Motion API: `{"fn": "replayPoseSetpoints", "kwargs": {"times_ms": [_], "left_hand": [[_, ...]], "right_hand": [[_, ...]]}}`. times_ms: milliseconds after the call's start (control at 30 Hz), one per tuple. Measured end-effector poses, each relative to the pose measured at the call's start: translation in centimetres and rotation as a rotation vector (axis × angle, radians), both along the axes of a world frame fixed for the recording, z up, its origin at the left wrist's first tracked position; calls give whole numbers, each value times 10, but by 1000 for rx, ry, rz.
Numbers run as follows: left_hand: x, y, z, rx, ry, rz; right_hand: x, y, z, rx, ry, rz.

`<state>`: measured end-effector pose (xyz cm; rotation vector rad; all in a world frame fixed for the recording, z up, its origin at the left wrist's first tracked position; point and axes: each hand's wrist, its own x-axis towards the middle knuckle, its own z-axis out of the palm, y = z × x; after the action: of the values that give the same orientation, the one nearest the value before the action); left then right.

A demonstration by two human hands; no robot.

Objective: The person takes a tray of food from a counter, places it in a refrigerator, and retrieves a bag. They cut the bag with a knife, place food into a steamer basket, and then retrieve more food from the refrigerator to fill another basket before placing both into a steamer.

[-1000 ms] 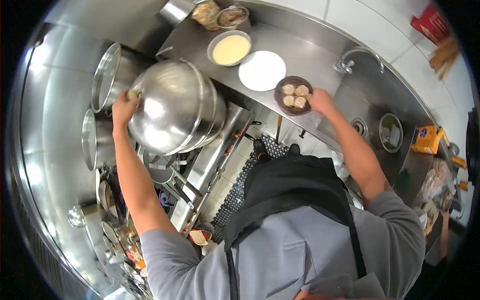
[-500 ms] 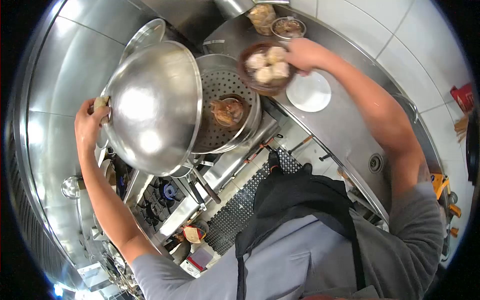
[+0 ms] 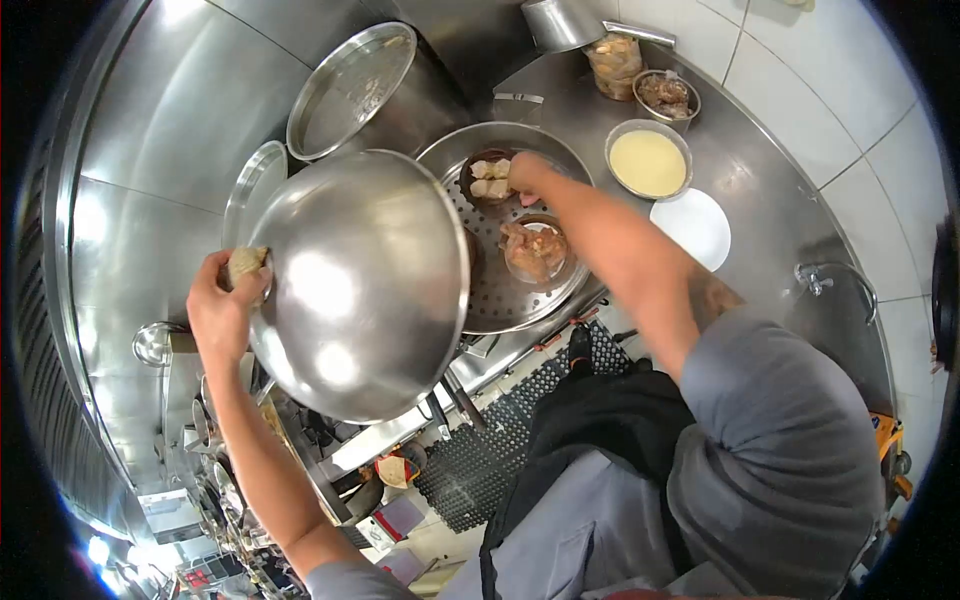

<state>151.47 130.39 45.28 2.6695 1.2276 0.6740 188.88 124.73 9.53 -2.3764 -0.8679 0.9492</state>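
My left hand (image 3: 218, 315) grips the cloth-wrapped knob (image 3: 247, 262) of a big domed metal lid (image 3: 365, 290), held tilted up at the left of the steamer pot. Down inside the pot, my right hand (image 3: 530, 175) has its fingers closed on the edge of a small brown steamer basket (image 3: 467, 186), which holds several pale dumplings (image 3: 490, 178). The basket is at the far part of the perforated steamer tray (image 3: 500, 310). Nearer to me on that tray sits a dish of brownish meat pieces (image 3: 535, 248). The lid hides the tray's left part.
On the steel counter (image 3: 765, 230) to the right are a bowl of yellow liquid (image 3: 648, 163), a white plate (image 3: 692, 228), a metal bowl of food (image 3: 668, 95) and a tap (image 3: 815, 283). A tall stockpot (image 3: 400, 120) stands behind the lid. Pan handles (image 3: 462, 398) jut out below it.
My right hand has carried the basket of dumplings from over the counter leftward into the steamer pot. The bowl of yellow liquid has come into view. My left hand still holds the lid.
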Motion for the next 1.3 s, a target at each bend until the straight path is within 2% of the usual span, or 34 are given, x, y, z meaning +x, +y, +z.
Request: {"fn": "replayPoseSetpoints", "kwargs": {"times_ms": [67, 100, 133, 167, 200, 233, 300, 333, 367, 400, 433, 533, 600, 700, 800, 867, 967, 1033, 1100, 1133, 1200, 1300], "left_hand": [[19, -10, -10, -1, 23, -2], [27, -5, -21, -43, 8, -14], [42, -21, -22, -32, 42, -29], [55, -26, -30, -21, 47, -55], [68, -31, -40, -14, 56, -82], [82, -38, -46, -39, 92, -108], [110, -44, -62, -31, 161, -147], [121, -42, -73, -36, 172, -171], [132, -39, -83, -40, 185, -197], [142, -39, -90, -41, 203, -221], [152, -43, -96, -48, 253, -221], [170, -45, -114, -41, 318, -243], [175, -38, -123, -36, 354, -252], [180, -40, -128, -110, 345, -314], [181, -38, -126, -123, 318, -367], [183, -25, -129, -135, 279, -401], [190, -15, -132, -120, 279, -459], [189, -14, -137, -142, 296, -476], [186, -14, -140, -148, 322, -483], [183, -13, -139, -143, 338, -483], [180, -8, -137, -131, 341, -486], [180, -3, -138, -113, 353, -506]], "right_hand": [[6, -21, 35, -91, -132, 226], [-1, -46, 73, -117, -213, 321], [9, -64, 67, 95, -190, 188], [-8, -116, 114, 307, 101, -18], [-19, -160, 130, 520, -37, -38], [-35, -206, 146, 553, -42, -31], [-53, -280, 118, 577, 378, 20], [-69, -307, 85, 560, 573, -25], [-88, -327, 59, 456, 635, -42], [-102, -341, 2, 445, 717, 28], [-123, -353, -28, 316, 859, -57], [-187, -353, -172, 157, 1009, -215], [-229, -333, -252, 137, 991, -174], [-267, -283, -316, -41, 829, -107], [-293, -238, -354, 26, 704, -18], [-320, -191, -420, 162, -111, 583], [-349, -163, -415, 240, 370, -190], [-364, -145, -390, 505, 530, -744], [-377, -131, -391, 518, 387, -977], [-388, -110, -441, 366, 194, -917], [-378, -100, -462, 393, 233, -1044], [-361, -106, -477, 508, 409, -1091]]}}
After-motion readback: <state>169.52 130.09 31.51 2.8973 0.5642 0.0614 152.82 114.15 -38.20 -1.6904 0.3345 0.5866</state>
